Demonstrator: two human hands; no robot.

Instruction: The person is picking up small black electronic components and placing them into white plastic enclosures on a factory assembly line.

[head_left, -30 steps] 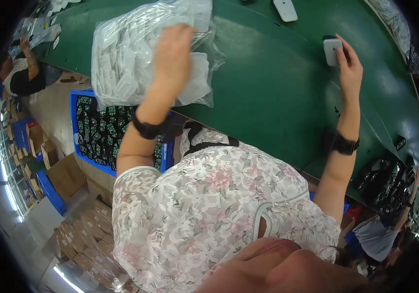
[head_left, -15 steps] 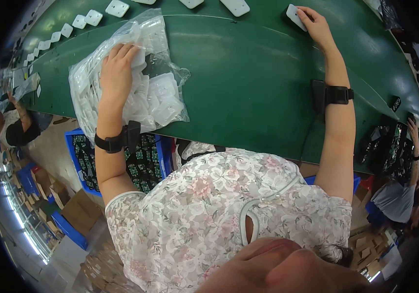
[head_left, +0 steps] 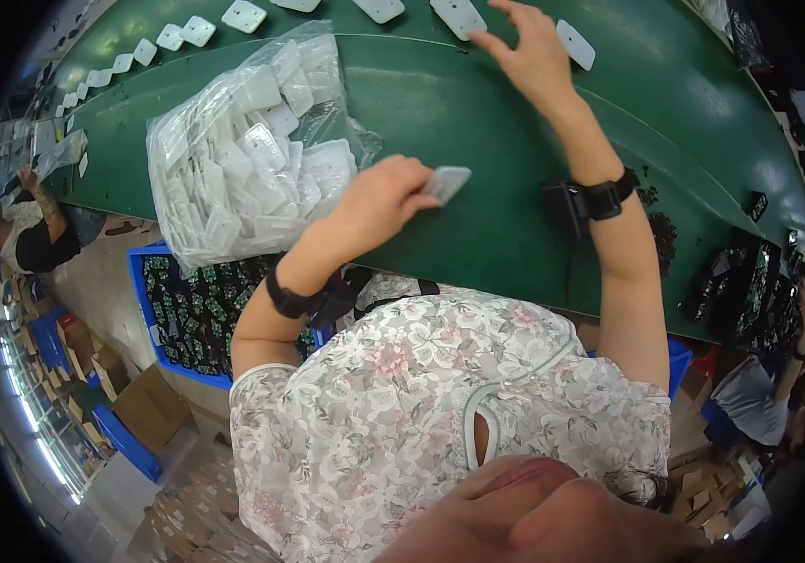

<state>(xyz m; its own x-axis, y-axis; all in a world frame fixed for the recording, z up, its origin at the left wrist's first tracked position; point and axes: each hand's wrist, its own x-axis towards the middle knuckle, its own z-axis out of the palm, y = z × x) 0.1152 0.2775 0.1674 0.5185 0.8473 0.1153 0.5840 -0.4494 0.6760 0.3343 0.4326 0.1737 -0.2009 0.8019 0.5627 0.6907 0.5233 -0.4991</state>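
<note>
In my left hand [head_left: 379, 202] a small translucent white plastic cover [head_left: 447, 185] is pinched between thumb and fingers, held above the green table. Beside that wrist lies a clear plastic bag [head_left: 177, 178] filled with many similar white covers [head_left: 252, 155]. Over the far part of the table my right hand [head_left: 536, 56] is open, thumb and fingers apart and holding nothing. Its thumb tip is close to a white rounded plate with small holes [head_left: 459, 17]; whether they touch I cannot tell. Another white plate [head_left: 575, 45] lies just right of that hand.
A line of white plates [head_left: 198, 31] curves away to the far left of the green table [head_left: 459, 244]. Below the near edge stands a blue crate [head_left: 144, 291] of dark green-black parts. Small black pieces [head_left: 662, 239] lie beyond my right forearm. Other people work at both sides.
My left hand has come out of the bag toward the right with a cover. My right hand has let go of the right-hand plate and moved left toward the neighbouring one.
</note>
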